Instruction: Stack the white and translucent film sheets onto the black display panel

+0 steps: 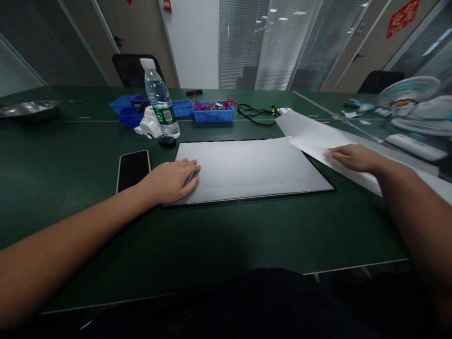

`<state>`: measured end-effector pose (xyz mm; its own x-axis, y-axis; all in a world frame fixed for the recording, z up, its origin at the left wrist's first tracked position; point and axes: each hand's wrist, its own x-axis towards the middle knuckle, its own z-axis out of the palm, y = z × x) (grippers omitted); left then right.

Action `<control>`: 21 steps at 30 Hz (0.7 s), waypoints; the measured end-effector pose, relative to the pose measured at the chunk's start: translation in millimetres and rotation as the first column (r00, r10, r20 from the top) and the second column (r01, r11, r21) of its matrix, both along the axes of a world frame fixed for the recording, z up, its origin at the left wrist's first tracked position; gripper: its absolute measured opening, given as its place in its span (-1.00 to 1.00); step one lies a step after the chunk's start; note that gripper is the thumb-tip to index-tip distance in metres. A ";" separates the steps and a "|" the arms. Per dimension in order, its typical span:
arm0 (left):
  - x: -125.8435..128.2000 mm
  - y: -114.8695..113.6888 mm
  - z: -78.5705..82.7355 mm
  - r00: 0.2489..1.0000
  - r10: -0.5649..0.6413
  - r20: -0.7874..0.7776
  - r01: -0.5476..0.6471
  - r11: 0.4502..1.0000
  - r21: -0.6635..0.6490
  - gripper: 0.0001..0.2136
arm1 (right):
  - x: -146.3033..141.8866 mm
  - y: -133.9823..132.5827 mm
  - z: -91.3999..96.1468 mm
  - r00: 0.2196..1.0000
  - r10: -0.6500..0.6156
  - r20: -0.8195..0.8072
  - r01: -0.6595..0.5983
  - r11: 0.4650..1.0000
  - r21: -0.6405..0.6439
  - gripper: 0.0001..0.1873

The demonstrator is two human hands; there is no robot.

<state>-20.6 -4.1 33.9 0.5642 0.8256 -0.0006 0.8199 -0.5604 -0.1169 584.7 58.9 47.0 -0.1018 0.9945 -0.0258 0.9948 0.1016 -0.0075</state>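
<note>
A flat, thin panel with a white face and a narrow black frame (pixel 247 169) lies on the green table. My left hand (pixel 173 181) rests on the panel's left end, its fingers stretched out over the white face. To the right, my right hand (pixel 353 157) grips a large white sheet (pixel 314 129), which is lifted at a slant. The sheet's left corner overlaps the panel's far right corner; whether they are joined there, I cannot tell. The right fingertips are slightly blurred.
Left of the panel are a phone (pixel 133 170), a black mouse (pixel 167 141) and a water bottle (pixel 160 101). Behind stand blue trays, one holding red wires (pixel 213 113), and a black cable (pixel 256 114). A white fan (pixel 416 103) lies at the right on the green table (pixel 219 240).
</note>
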 end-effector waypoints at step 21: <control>0.1 0.4 1.8 1.000 0.009 0.007 -0.009 1.000 -0.016 -0.37 | -133.5 -82.0 30.3 0.976 0.217 0.020 -0.195 0.827 0.527 -0.39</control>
